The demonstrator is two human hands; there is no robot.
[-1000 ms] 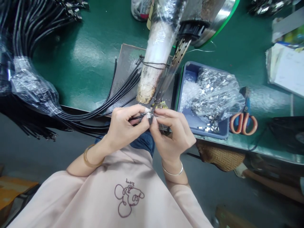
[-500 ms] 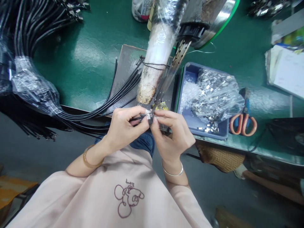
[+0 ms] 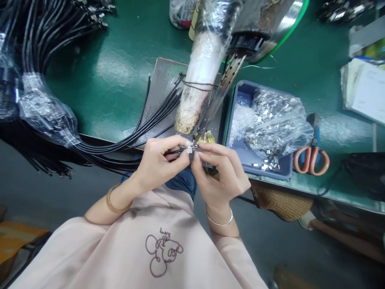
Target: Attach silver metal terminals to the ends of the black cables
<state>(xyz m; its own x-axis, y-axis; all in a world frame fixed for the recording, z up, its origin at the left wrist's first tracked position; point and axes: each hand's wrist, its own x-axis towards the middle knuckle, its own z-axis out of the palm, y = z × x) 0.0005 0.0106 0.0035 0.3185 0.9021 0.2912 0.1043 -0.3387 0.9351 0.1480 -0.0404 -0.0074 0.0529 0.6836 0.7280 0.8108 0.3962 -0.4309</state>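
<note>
Cables (image 3: 111, 149) skirt the green table (image 3: 120, 44) edge to my left hand (image 3: 161, 158), which pinches a pale connector (image 3: 189, 149) at the soldering iron (image 3: 221, 90) tip. My right hand (image 3: 221, 170) narrows beside it, grip unclear. Blue tray (image 3: 270, 173) and scissors (image 3: 312, 160), slightly farther right in view than before, sit near the edge, open tabletop beyond.

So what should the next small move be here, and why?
I'd ease the right hand slightly away from the soldering iron's tip, with the left hand steadying the black cable. The soldering iron points down between both hands' fingertips, which look bare and very close to it. Whether the right fingers pinch anything is too small to tell.
</note>
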